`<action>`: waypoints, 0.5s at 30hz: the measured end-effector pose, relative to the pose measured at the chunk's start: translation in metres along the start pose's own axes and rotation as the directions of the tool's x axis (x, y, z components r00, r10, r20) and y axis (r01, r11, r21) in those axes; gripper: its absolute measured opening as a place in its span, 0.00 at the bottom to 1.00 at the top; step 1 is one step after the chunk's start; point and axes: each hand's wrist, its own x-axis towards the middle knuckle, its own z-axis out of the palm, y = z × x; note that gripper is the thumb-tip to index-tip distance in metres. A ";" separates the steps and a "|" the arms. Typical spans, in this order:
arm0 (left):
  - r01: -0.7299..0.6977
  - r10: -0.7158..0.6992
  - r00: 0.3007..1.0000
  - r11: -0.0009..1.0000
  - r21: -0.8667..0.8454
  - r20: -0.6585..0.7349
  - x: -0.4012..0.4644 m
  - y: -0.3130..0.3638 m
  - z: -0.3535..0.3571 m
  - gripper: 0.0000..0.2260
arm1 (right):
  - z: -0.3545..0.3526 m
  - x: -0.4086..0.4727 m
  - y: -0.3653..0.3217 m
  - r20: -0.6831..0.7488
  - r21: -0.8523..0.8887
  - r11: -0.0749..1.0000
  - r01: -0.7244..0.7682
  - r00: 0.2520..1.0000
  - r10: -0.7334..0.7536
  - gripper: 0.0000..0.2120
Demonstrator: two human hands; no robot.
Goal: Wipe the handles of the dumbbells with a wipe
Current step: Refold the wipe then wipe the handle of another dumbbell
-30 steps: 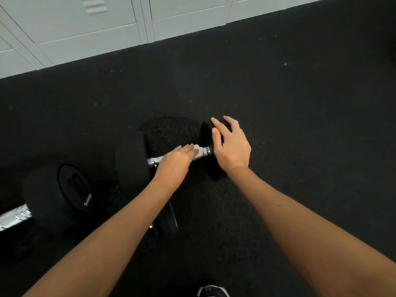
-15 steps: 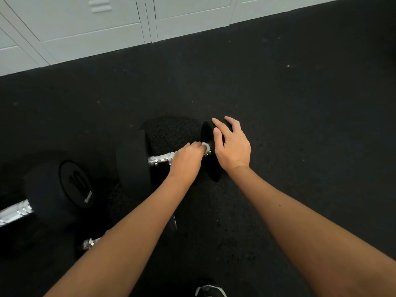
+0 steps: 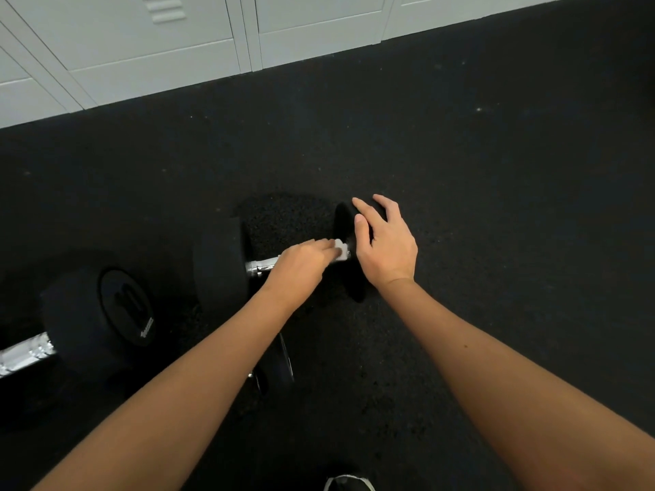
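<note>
The left hand (image 3: 301, 265), fingers curled around the wipe (image 3: 341, 250), is sliding back along the dumbbell (image 3: 219, 264) handle (image 3: 261, 267) lying on the floor (image 3: 460, 171), suggesting scrubbing strokes are continuing, while the right hand (image 3: 384, 242), fingers spread, is steadying the far weight.

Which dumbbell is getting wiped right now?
The middle dumbbell: the left hand presses the white wipe on its chrome handle, and the right hand steadies its right head. The dumbbell at far left lies untouched.
</note>
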 end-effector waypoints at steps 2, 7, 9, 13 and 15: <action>-0.008 0.008 1.000 1.000 -0.002 -0.016 -0.008 -0.008 -0.001 0.23 | 0.000 -0.002 0.001 -0.009 -0.006 1.000 0.004 1.000 -0.005 0.17; 0.164 -0.166 0.980 0.986 0.021 0.114 0.018 0.001 -0.010 0.18 | 0.000 -0.001 0.000 -0.007 -0.007 1.000 0.005 1.000 -0.005 0.17; 0.077 -0.077 0.997 0.997 -0.016 -0.002 0.004 0.004 -0.004 0.19 | 0.000 -0.001 0.000 -0.009 -0.006 1.000 0.001 1.000 -0.001 0.17; -0.096 0.106 0.964 0.994 0.053 -0.246 -0.023 -0.008 0.016 0.22 | 0.001 -0.004 0.001 -0.018 -0.015 1.000 0.009 1.000 -0.009 0.17; -0.018 0.024 0.979 0.999 0.035 -0.202 -0.017 -0.002 0.012 0.20 | 0.001 -0.003 0.001 -0.015 -0.012 1.000 0.005 1.000 -0.005 0.17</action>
